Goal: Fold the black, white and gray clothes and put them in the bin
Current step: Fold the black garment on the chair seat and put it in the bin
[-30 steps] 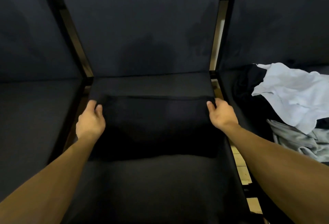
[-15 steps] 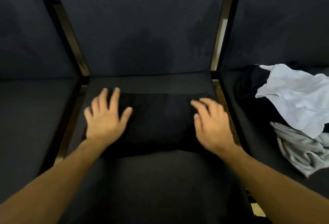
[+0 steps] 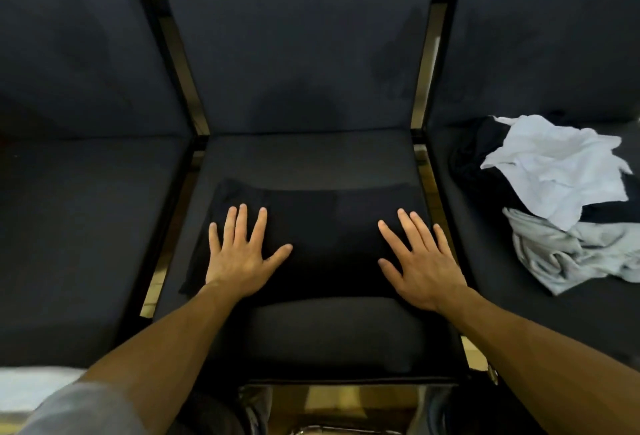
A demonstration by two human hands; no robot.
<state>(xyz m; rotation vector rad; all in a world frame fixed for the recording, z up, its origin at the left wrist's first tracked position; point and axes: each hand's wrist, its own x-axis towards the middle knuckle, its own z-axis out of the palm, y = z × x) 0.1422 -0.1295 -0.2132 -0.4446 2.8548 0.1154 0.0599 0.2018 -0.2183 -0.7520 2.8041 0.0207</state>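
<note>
Since a second ago my hands have let go of the black garment's far corners and come to lie flat on top of it, and the fold they were carrying now rests down on the seat.

Three dark chairs stand side by side; I look down on the middle chair [image 3: 304,154], with its backrest rising ahead and its seat below. To its left is an identical chair [image 3: 86,227], to its right a third chair [image 3: 519,296] bearing the pile of unfolded clothes.

Across the middle seat lies the black garment [image 3: 318,227], folded into a wide band, its left edge hanging slightly past the seat's side.

On the right chair, a white cloth [image 3: 554,171] lies crumpled on top, a gray cloth [image 3: 568,254] bunched in front of it, and a black cloth [image 3: 474,157] showing beneath both, toward the backrest.

My left hand [image 3: 239,254] rests palm down on the left part of the black garment, fingers straight and spread wide, holding nothing. My right hand [image 3: 419,258] lies the same way on the right part, fingers straight and fanned, near the seat's right edge. Both forearms reach in from the bottom; a gray sleeve [image 3: 79,410] shows at the lower left.

I see no bin from here.
</note>
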